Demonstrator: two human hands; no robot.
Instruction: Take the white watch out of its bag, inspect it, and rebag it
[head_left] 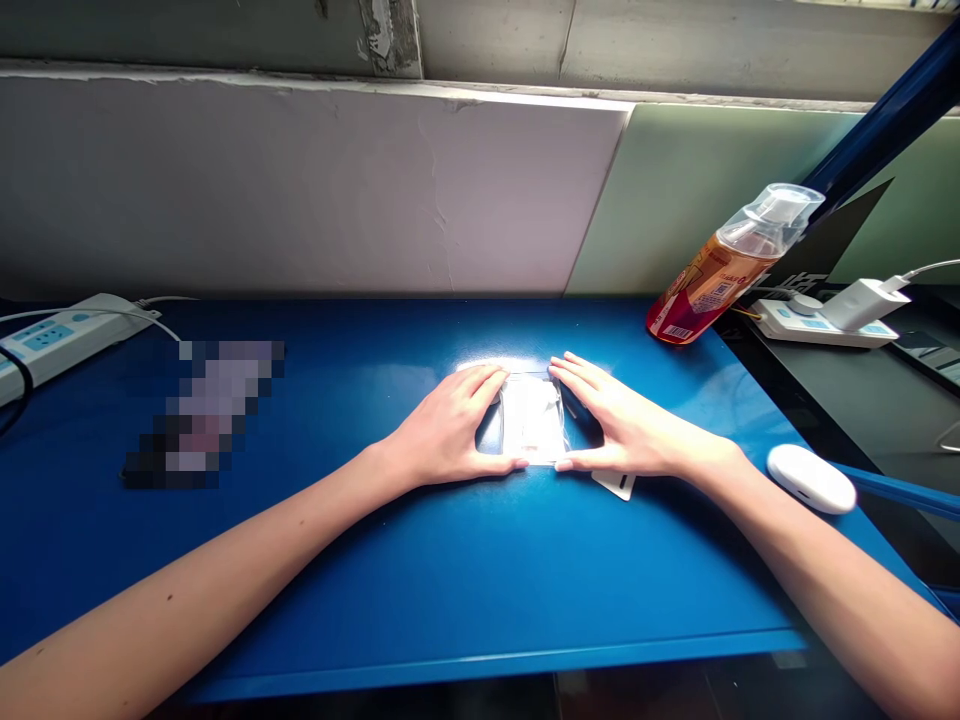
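Note:
A small clear plastic packet [534,420] with white contents lies on the blue table under a bright glare, and what is inside cannot be made out. My left hand [457,425] is curved around its left side, fingertips at the far corner and thumb at the near edge. From the other side my right hand [611,420] does the same, its thumb at the near right corner. Both hands grip the packet by its edges. Partly under my right hand, a white card-like piece [615,484] with a slot sticks out.
The blue table [450,590] has a white earbud case [811,478] near its right edge. A spray bottle [731,265] of reddish liquid stands at the back right. Power strips lie left [75,340] and right [825,322]. A pixelated phone-like object [210,415] lies left.

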